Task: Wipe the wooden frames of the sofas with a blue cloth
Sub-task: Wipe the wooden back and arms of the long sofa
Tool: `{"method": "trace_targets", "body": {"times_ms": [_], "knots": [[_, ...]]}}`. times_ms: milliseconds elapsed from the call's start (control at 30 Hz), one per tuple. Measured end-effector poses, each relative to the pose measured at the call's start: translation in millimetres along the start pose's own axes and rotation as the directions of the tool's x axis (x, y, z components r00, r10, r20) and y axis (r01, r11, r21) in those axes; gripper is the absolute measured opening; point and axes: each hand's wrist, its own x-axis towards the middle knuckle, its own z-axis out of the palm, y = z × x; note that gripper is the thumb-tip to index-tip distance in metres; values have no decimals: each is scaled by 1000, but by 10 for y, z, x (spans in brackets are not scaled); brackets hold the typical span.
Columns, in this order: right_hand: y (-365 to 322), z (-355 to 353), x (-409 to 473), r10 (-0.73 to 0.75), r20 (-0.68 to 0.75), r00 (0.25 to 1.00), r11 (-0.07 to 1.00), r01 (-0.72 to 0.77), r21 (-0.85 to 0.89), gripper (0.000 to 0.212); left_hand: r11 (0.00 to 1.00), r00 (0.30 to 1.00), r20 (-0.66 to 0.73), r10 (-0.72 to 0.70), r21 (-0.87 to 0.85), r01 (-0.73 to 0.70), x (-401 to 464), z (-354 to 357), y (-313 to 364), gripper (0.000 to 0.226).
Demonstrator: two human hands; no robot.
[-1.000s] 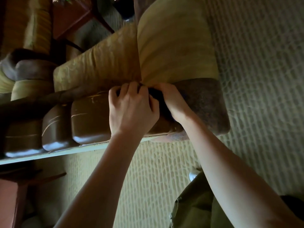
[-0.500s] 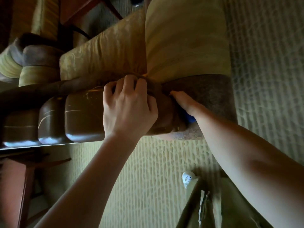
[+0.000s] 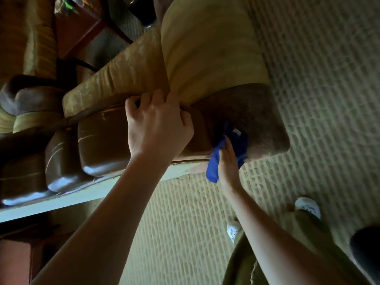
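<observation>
I can read no brand, label or writing anywhere; the one pale tag on the blue cloth (image 3: 236,144) is too small to make out. My left hand (image 3: 158,126) has its fingers curled over the top edge of the sofa's wooden frame (image 3: 102,145), gripping it where the yellow patterned seat cushion (image 3: 115,87) meets the striped yellow armrest cushion (image 3: 209,48). The frame is dark brown, glossy, shaped in rounded, padded-looking blocks, with pale scratches across its face. My right hand (image 3: 228,161) holds the blue cloth bunched against the seam between the frame's end and the rough, matte brown arm panel (image 3: 259,114); a soft fold hangs below the hand. The floor (image 3: 318,79) wears a woven, ribbed beige carpet. Two white perforated shoes (image 3: 308,204) and olive trousers (image 3: 304,233) show at lower right.
</observation>
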Motion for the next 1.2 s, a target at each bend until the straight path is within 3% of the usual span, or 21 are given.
{"method": "trace_targets", "body": {"times_ms": [167, 333, 467, 633, 700, 800, 900, 933, 967, 1033, 1067, 1133, 1200], "knots": [[-36, 441, -797, -250, -104, 963, 951, 265, 158, 45, 997, 997, -18, 71, -17, -72, -4, -9, -8, 35], [26, 487, -258, -178, -322, 930, 928, 268, 260, 40, 978, 987, -24, 162, -131, -164, -8, -11, -48, 21], [90, 398, 206, -131, -361, 923, 919, 250, 306, 40, 967, 984, 6, 179, -188, -174, 29, -3, -61, 26], [231, 753, -293, -196, -469, 861, 826, 402, 395, 39, 953, 979, 48, 200, -242, -183, 15, -24, -69, 26], [260, 1090, -658, -348, -494, 797, 771, 543, 332, 43, 951, 979, 62, 196, -255, -174, 1, -51, -70, 23], [312, 1426, -883, -632, -498, 594, 661, 748, 52, 44, 951, 979, 86, 186, -264, -158, -19, -86, -77, 20], [335, 1276, -601, -725, -487, 487, 626, 761, -171, 41, 957, 980, 92, 176, -250, -148, -27, -97, -71, 27], [353, 1178, -453, -709, -518, 479, 640, 745, -187, 40, 959, 982, 85, 171, -242, -146, -17, -98, -66, 27], [348, 1068, -306, -631, -571, 525, 694, 711, -113, 40, 961, 983, 76, 165, -236, -143, -7, -96, -66, 27], [283, 894, -123, -340, -621, 706, 803, 561, 199, 39, 961, 984, 65, 167, -236, -147, 0, -80, -76, 27], [267, 872, -105, -232, -605, 762, 824, 484, 294, 38, 959, 983, 65, 173, -237, -154, 2, -75, -72, 30], [275, 970, -197, -245, -591, 769, 837, 475, 271, 39, 959, 982, 61, 176, -237, -157, 13, -78, -68, 32], [265, 1231, -434, -414, -595, 690, 738, 636, 225, 37, 960, 984, 60, 170, -237, -151, 14, -71, -74, 28]]}}
